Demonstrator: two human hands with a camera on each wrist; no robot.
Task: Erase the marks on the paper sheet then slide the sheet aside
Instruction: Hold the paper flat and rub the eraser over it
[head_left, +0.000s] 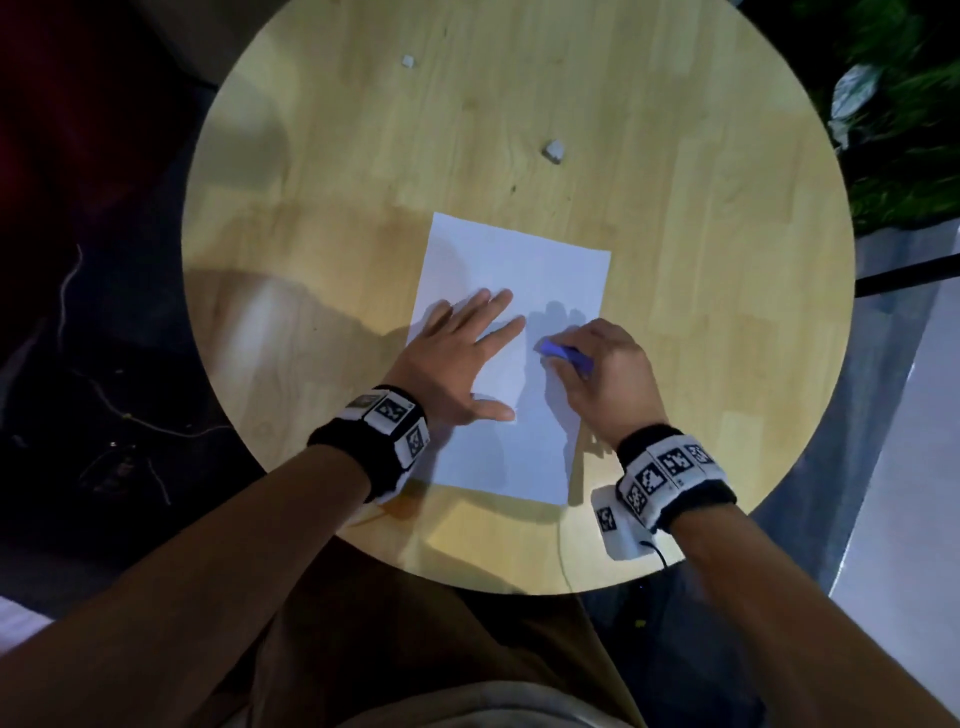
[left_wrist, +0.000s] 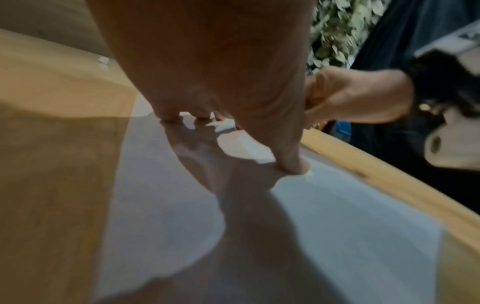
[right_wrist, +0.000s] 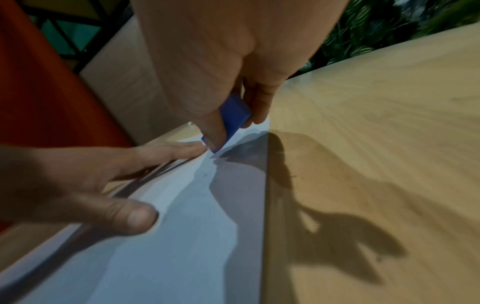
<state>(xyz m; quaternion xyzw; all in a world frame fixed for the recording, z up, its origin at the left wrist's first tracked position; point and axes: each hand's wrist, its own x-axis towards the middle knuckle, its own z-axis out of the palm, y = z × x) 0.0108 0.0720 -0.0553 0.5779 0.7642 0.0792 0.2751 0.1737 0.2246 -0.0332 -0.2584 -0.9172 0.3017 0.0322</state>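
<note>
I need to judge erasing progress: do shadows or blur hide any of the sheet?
Head view: hand shadows fall across the paper sheet. Left wrist: left hand shades it; blurred. Right wrist: shadow of the right hand, gripping the blue eraser, darkens its edge.

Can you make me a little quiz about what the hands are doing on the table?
1. True or false: the left hand lies flat on the paper.
2. What colour is the eraser that the right hand holds? A red, B blue, C green.
3. How many small white bits lie on the table beyond the paper?

Key: 1 true. 2 B. 3 two: the near bit and the far bit.
</note>
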